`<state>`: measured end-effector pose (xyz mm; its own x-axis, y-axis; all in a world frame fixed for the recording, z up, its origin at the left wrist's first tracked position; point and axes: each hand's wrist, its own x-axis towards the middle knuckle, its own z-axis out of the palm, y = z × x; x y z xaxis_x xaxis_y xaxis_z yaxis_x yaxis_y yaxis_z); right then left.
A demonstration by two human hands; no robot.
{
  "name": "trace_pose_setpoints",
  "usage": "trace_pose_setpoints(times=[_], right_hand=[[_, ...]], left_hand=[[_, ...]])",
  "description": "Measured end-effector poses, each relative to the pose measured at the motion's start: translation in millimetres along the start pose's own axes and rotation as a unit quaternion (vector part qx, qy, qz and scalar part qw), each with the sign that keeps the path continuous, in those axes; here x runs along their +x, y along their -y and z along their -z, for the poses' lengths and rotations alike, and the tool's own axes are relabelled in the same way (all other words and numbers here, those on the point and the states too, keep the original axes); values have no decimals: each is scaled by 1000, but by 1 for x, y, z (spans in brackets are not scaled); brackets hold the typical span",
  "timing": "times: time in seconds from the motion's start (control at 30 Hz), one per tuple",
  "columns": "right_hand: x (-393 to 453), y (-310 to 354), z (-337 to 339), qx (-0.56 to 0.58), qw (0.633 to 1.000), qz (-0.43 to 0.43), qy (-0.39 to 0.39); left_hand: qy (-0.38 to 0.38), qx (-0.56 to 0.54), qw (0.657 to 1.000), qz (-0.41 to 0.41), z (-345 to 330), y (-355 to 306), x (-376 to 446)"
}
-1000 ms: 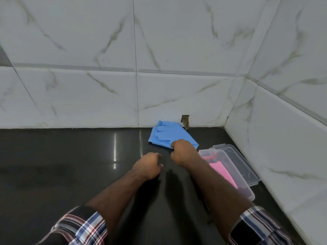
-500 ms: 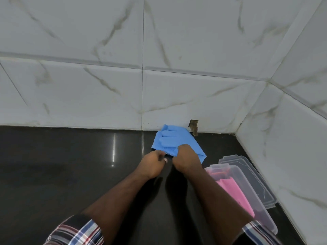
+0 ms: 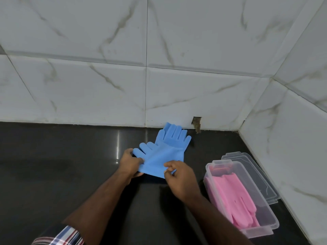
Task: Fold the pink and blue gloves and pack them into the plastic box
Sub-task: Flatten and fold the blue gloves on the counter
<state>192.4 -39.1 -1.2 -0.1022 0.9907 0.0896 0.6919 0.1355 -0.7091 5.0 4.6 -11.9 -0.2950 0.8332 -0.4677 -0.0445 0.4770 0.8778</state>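
Two blue gloves (image 3: 164, 149) lie on the black counter near the back wall, one fanned out to the left over the other, fingers pointing away from me. My left hand (image 3: 130, 162) pinches the left glove at its near left edge. My right hand (image 3: 178, 175) grips the cuff end at the near right. To the right stands the clear plastic box (image 3: 212, 171), open, with the pink gloves (image 3: 235, 195) lying folded inside it.
The box's clear lid (image 3: 254, 167) lies flat behind the box, against the right wall. White marble tiles close off the back and right sides. A small chipped hole (image 3: 196, 123) marks the back wall's base. The black counter (image 3: 62, 165) stretches left.
Both hands have taken hold of the blue gloves and pulled them toward me; the top glove now fans out to the left. The camera has tilted down and right, showing more of the box.
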Motion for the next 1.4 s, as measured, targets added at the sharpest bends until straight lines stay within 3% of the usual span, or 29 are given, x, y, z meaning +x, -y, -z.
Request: trace_pose_setpoints(times=[0.17, 0.3, 0.4, 0.5, 0.73, 0.87, 1.0, 1.13, 1.27, 1.4], right_hand=[[-13, -13, 4, -25, 999, -41, 18], [-20, -17, 6, -37, 997, -68, -17], [-12, -15, 11, -35, 993, -108, 37], [-12, -15, 6, -130, 978, -95, 131], [-47, -9, -14, -247, 963, -1, 111], [-66, -2, -15, -256, 957, -6, 138], [-73, 5, -14, -184, 974, -44, 126], [-68, 4, -16, -164, 985, -29, 52], [-72, -4, -28, -220, 967, -19, 123], [-82, -3, -34, -306, 948, 49, 72]], left_hand=[[-64, 191, 976, -82, 23, 14, -19], [-122, 370, 910, -145, 41, 31, -33], [-33, 478, 855, -197, 47, 41, -39], [27, 551, 807, -209, 50, 46, -47], [14, 603, 765, -224, 68, 47, -71], [12, 636, 740, -218, 86, 41, -84], [-3, 622, 752, -219, 102, 41, -87], [-50, 580, 754, -305, 110, 48, -79], [41, 587, 761, -272, 107, 55, -70], [46, 625, 737, -254, 106, 57, -68]])
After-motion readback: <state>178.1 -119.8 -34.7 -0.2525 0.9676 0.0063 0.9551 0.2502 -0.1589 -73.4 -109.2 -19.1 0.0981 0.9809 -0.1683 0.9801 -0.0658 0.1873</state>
